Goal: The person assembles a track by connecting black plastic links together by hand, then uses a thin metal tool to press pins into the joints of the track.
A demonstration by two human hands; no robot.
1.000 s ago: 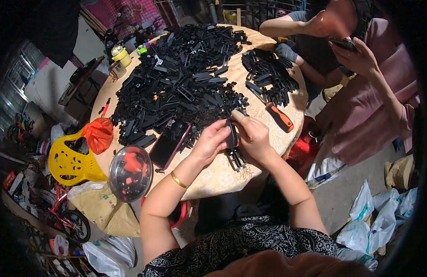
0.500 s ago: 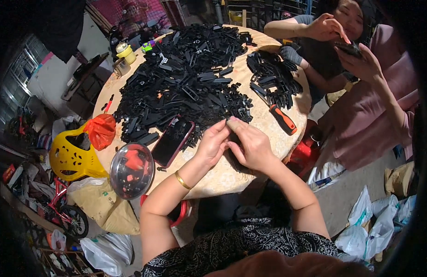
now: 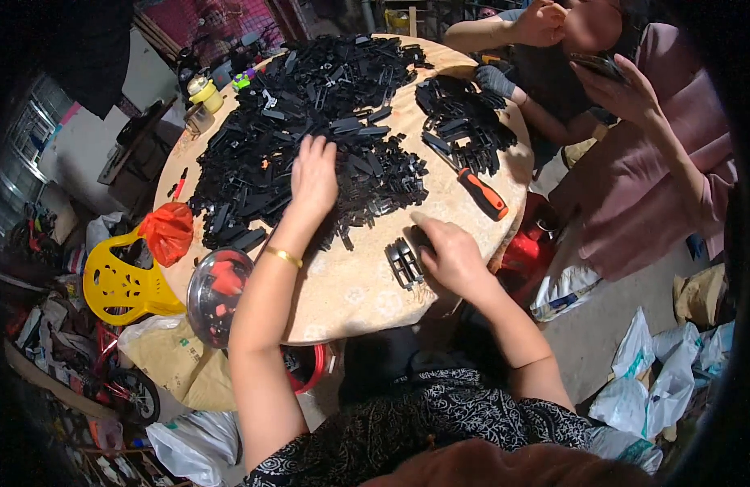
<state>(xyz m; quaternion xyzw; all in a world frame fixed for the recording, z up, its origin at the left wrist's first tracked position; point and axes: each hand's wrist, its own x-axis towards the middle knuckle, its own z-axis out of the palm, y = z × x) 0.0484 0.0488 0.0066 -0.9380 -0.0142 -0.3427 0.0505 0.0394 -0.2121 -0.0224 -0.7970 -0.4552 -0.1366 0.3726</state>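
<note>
Left hand (image 3: 314, 178) has moved onto black parts (image 3: 249, 166), right hand (image 3: 456, 258) by counter's (image 3: 338, 302) near edge; both half-curled, holds unclear; joint handling seems paused.

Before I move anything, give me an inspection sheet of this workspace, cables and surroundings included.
Surface: round table with pale patterned top, bare along the near side.
Parts: large black pile; smaller black pile at right; small black frames near the front edge.
Clutter: orange-and-black screwdriver; round transparent container and red plastic bag at left.
Hands: left hand at the large black pile, grip unclear; right hand beside the small black frames, grip unclear.
Cables: nothing seen.
Surroundings: another person's gloved hand at the table's far right; a phone held nearby; yellow chair at left.
</note>
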